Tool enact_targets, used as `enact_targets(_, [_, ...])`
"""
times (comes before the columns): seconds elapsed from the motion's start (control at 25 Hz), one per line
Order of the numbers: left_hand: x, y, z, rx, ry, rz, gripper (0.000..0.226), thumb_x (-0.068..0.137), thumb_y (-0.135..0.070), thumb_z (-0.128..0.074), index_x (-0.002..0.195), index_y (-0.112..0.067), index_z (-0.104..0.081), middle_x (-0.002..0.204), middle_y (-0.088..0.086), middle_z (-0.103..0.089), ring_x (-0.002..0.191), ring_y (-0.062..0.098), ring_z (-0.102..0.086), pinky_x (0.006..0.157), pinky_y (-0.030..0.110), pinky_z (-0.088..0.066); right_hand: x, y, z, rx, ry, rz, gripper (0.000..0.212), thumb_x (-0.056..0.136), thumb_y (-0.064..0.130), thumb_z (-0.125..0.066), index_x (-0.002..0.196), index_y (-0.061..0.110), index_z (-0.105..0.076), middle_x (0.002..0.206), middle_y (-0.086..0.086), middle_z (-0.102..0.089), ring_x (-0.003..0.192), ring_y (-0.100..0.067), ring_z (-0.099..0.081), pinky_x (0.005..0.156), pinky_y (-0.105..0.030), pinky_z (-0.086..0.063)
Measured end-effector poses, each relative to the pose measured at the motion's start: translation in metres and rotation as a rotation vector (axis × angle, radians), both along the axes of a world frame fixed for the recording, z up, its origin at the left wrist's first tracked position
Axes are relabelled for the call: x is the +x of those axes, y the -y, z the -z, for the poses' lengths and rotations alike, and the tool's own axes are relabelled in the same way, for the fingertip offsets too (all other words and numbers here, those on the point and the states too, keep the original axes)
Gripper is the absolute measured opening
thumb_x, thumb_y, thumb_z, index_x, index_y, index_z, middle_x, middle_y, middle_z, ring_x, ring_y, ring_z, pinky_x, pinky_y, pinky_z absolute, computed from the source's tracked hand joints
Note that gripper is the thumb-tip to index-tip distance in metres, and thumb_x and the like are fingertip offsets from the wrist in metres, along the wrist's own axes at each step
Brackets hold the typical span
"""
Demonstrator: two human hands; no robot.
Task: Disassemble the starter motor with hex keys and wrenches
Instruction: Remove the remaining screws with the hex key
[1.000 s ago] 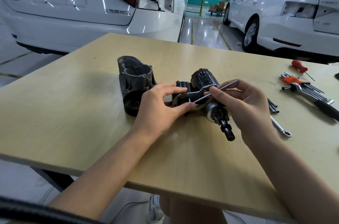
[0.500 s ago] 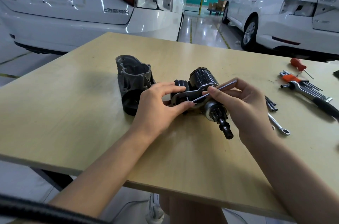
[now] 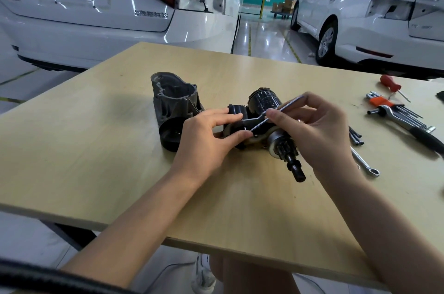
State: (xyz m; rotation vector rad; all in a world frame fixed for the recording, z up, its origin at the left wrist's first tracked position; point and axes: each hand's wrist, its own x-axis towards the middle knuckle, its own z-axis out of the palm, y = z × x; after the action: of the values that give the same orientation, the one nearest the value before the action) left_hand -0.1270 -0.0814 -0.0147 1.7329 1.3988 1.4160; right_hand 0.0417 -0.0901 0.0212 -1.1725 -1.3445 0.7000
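The black starter motor (image 3: 263, 101) lies on the wooden table (image 3: 120, 161), its geared shaft (image 3: 292, 163) pointing toward me. My left hand (image 3: 206, 139) grips its near left end, thumb and fingers around the solenoid side. My right hand (image 3: 314, 132) pinches a thin silver wrench (image 3: 276, 114) whose head rests on the motor's middle bracket, close to my left thumb. The detached grey nose housing (image 3: 173, 106) stands just left of the motor, apart from it.
To the right lie long bolts (image 3: 355, 136), a combination wrench (image 3: 365, 162), a hex key set with orange holder (image 3: 384, 103), a black-handled ratchet (image 3: 418, 132) and a red screwdriver (image 3: 390, 84). Two white cars (image 3: 108, 5) stand behind the table.
Hands, wrench and motor keep almost the same pose; the wrench tilts only slightly over the bracket.
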Motion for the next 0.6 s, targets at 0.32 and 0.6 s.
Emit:
enact_targets(0.32, [-0.005,-0.002,-0.002,-0.097,0.079,0.040,0.092,0.061,-0.025,-0.088,0.142,-0.010,-0.045,0.122,0.001,-0.066,0.115,0.007,-0.058,0.098,0.029,-0.048,-0.048,-0.012,-0.028,0.166,0.608,-0.079,0.004,0.073,0.018,-0.077,0.076,0.020,-0.075,0.068,0.005,-0.071,0.068,-0.011,-0.066,0.066,-0.029,-0.053])
enact_targets(0.6, [-0.005,-0.007,0.000,-0.169,0.168,0.100,0.117,0.059,-0.014,-0.087,0.153,-0.013,-0.016,0.103,-0.008,-0.069,0.101,-0.003,-0.062,0.097,0.024,-0.047,-0.062,-0.010,-0.021,0.176,0.623,-0.108,0.002,0.076,0.019,-0.074,0.075,0.020,-0.075,0.070,0.002,-0.072,0.068,-0.013,-0.067,0.067,-0.030,-0.054])
